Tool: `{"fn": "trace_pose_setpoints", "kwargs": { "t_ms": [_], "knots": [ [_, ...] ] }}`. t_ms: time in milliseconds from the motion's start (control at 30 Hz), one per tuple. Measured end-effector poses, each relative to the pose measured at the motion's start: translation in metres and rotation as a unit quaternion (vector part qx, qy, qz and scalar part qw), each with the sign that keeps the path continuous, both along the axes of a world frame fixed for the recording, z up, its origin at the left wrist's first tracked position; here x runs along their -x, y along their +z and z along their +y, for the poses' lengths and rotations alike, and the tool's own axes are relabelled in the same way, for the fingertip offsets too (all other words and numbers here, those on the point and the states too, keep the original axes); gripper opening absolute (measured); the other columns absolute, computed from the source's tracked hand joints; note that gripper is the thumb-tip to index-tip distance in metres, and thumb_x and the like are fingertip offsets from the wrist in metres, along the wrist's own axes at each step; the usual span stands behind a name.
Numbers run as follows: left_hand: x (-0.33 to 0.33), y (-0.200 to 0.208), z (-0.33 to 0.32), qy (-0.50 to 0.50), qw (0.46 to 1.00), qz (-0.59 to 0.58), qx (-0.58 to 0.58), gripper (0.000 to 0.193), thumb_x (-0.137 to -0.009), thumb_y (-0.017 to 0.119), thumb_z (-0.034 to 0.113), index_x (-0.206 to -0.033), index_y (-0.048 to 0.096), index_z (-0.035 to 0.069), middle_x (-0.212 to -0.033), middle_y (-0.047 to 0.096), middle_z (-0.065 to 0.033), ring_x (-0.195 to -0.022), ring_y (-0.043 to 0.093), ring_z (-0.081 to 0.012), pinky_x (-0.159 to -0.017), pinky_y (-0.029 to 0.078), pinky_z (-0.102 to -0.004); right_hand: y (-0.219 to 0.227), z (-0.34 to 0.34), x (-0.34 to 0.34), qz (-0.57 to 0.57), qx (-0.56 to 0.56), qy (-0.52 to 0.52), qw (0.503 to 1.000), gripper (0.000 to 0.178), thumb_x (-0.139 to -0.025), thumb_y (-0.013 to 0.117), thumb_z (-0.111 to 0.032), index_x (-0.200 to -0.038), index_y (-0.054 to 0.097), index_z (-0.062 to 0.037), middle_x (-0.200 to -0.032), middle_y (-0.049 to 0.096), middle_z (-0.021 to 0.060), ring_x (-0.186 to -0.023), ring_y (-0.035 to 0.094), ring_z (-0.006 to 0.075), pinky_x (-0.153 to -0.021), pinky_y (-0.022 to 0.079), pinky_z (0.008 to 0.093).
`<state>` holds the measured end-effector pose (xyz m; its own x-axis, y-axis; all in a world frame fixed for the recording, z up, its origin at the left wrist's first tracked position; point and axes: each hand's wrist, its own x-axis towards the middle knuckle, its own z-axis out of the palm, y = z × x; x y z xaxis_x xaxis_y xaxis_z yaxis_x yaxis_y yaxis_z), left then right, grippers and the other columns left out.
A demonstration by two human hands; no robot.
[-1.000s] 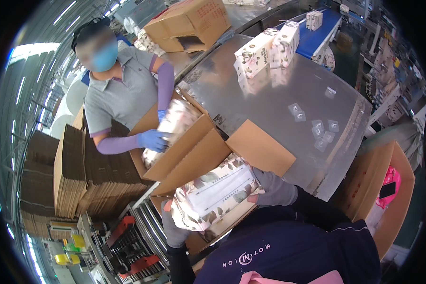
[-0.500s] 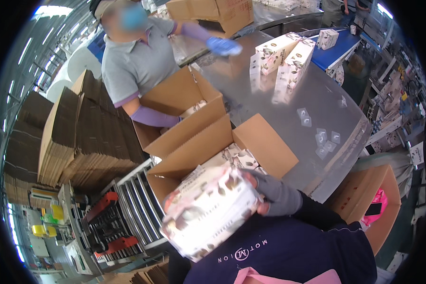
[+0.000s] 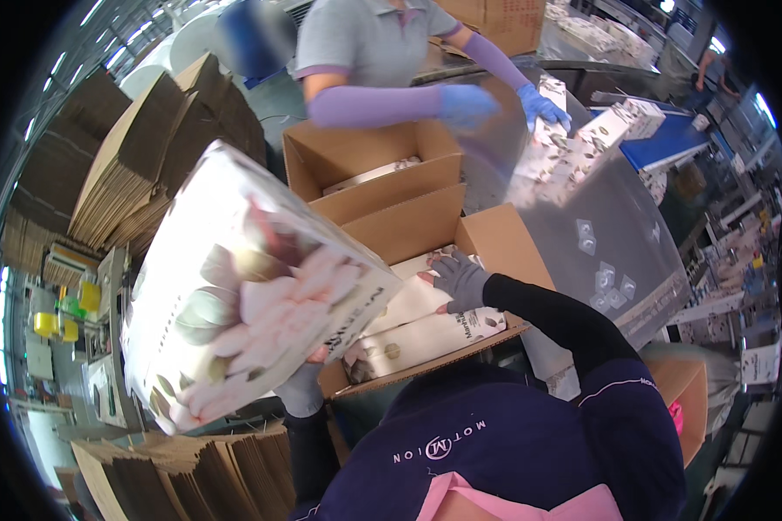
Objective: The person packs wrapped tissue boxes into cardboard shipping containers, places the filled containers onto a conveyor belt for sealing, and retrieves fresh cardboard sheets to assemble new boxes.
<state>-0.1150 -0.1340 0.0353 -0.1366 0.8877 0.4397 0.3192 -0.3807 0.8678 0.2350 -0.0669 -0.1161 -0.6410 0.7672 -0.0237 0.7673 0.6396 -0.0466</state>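
Observation:
A large white pack printed with pink flowers and grey leaves (image 3: 252,304) is held up at the left, close to the view. My left hand (image 3: 302,386), in a grey fingerless glove, grips its lower right edge; most of its fingers are hidden behind it. In front of me stands an open cardboard carton (image 3: 508,252) with several similar floral packs (image 3: 430,343) inside. My right hand (image 3: 462,280), gloved the same way, reaches into this carton. Its fingers are spread over the packs and touch them.
Across from me, a person in blue gloves (image 3: 543,108) works at a second open carton (image 3: 374,143) and handles floral packs on the metal table (image 3: 573,234). Small clear plastic pieces (image 3: 608,282) lie there. Flattened cardboard stacks (image 3: 139,156) stand at the left, others (image 3: 191,473) below.
The floral pack has moved left and up, towards the view. My right hand has left it and gone into the carton. The co-worker's hand now touches packs on the table.

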Motion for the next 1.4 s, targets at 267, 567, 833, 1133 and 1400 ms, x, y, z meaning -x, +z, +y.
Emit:
{"fn": "trace_pose_setpoints", "kwargs": {
  "t_ms": [267, 567, 833, 1133, 1400],
  "knots": [
    [0.018, -0.01, -0.029, -0.013, 0.886, 0.463, -0.035, 0.049, -0.073, 0.085, 0.015, -0.114, 0.064, 0.0, -0.111, 0.066, -0.0082, -0.099, 0.062, -0.0201, -0.087, 0.052, -0.0353, 0.06, 0.027, 0.04, -0.063, 0.226, -0.039, 0.971, 0.084, -0.068, 0.075, -0.042, -0.136, 0.043, -0.0037, -0.122, 0.057, 0.0189, -0.113, 0.057, 0.0325, -0.094, 0.045, 0.0438],
    [0.068, -0.045, -0.001, -0.083, 0.946, 0.288, 0.127, 0.054, -0.091, 0.069, 0.028, -0.137, 0.05, 0.008, -0.123, 0.063, -0.0127, -0.107, 0.062, -0.024, -0.09, 0.049, -0.0379, 0.082, 0.098, 0.011, 0.041, 0.198, -0.051, 0.978, 0.049, -0.069, 0.071, -0.038, -0.112, 0.067, -0.0133, -0.111, 0.067, 0.0093, -0.1, 0.063, 0.0249, -0.092, 0.049, 0.0368],
    [-0.078, 0.064, 0.036, -0.125, 0.905, 0.404, -0.057, 0.089, -0.056, 0.088, 0.015, -0.134, 0.047, 0.002, -0.105, 0.051, -0.0154, -0.098, 0.052, -0.0339, -0.085, 0.044, -0.0417, 0.043, 0.091, -0.006, 0.134, 0.253, -0.022, 0.958, 0.049, -0.082, 0.062, -0.029, -0.127, 0.06, -0.0095, -0.128, 0.06, 0.0135, -0.117, 0.057, 0.029, -0.103, 0.042, 0.0377],
    [-0.126, 0.008, 0.062, -0.157, 0.746, 0.646, 0.041, 0.085, -0.059, 0.082, 0.028, -0.136, 0.049, 0.014, -0.105, 0.053, -0.0096, -0.096, 0.052, -0.029, -0.08, 0.041, -0.0432, -0.003, 0.043, -0.138, 0.54, 0.144, -0.339, 0.757, 0.038, -0.089, 0.064, -0.013, -0.125, 0.059, -0.0024, -0.095, 0.066, 0.0052, -0.088, 0.061, 0.0126, -0.084, 0.049, 0.0289],
    [-0.128, -0.01, 0.087, -0.141, 0.744, 0.653, -0.017, 0.068, -0.071, 0.067, 0.015, -0.137, 0.049, 0.014, -0.102, 0.053, -0.0112, -0.092, 0.052, -0.029, -0.074, 0.04, -0.0431, 0.097, -0.025, -0.084, 0.635, 0.052, -0.151, 0.756, 0.049, -0.094, 0.061, -0.024, -0.137, 0.05, -0.0042, -0.127, 0.058, 0.012, -0.122, 0.054, 0.0232, -0.102, 0.041, 0.0324]
  ]
}}
